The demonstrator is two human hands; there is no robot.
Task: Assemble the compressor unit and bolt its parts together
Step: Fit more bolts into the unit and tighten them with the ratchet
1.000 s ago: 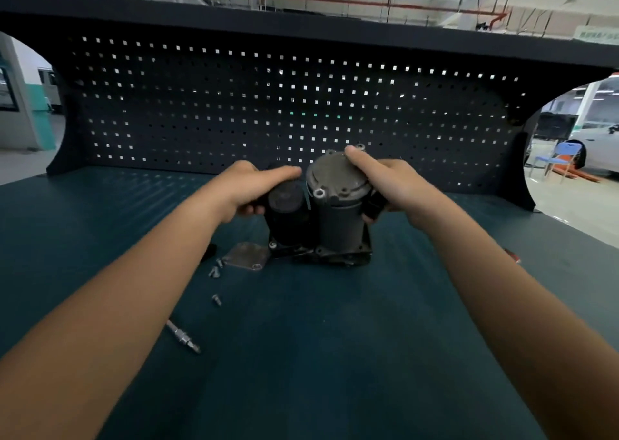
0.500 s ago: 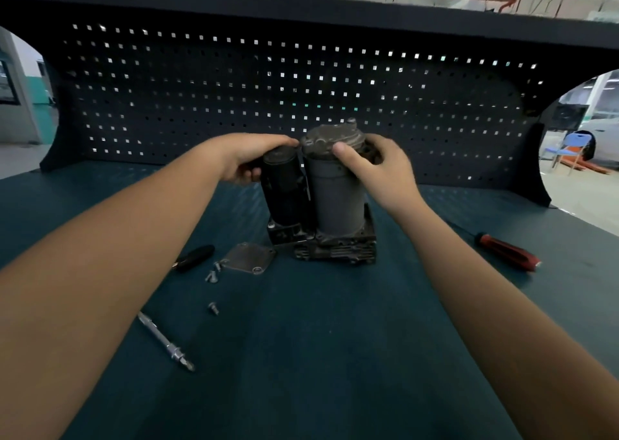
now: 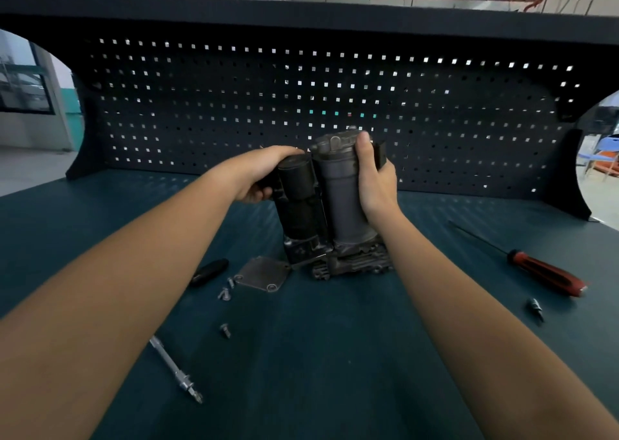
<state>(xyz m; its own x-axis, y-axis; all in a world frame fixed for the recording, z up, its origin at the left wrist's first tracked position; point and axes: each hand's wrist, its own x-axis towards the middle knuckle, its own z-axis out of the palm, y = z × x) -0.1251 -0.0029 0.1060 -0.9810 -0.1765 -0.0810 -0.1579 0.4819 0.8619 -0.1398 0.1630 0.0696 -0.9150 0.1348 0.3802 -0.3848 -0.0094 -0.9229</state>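
Bench mat (image 3: 301,372), near left: bare metal driver shaft (image 3: 176,371), lying loose. Beyond it, black handle (image 3: 209,271). Loose bolts: a small cluster (image 3: 225,294) just beside the flat cover plate (image 3: 262,273), one more (image 3: 226,330) apart, nearer the viewer. The plate lies flat, its right corner at the unit's base.

Left hand (image 3: 259,174): fingers curled over the top of the black cylinder, gripping it.

Compressor unit (image 3: 331,211): mid-bench, upright on its finned base, in front of the pegboard (image 3: 301,87) (black cylinder left, taller grey one right).

Right hand (image 3: 375,178): thumb up the grey cylinder, fingers wrapped behind, gripping.

Right of unit: red-handled screwdriver (image 3: 542,272), well apart; small bit (image 3: 536,307) near its handle.
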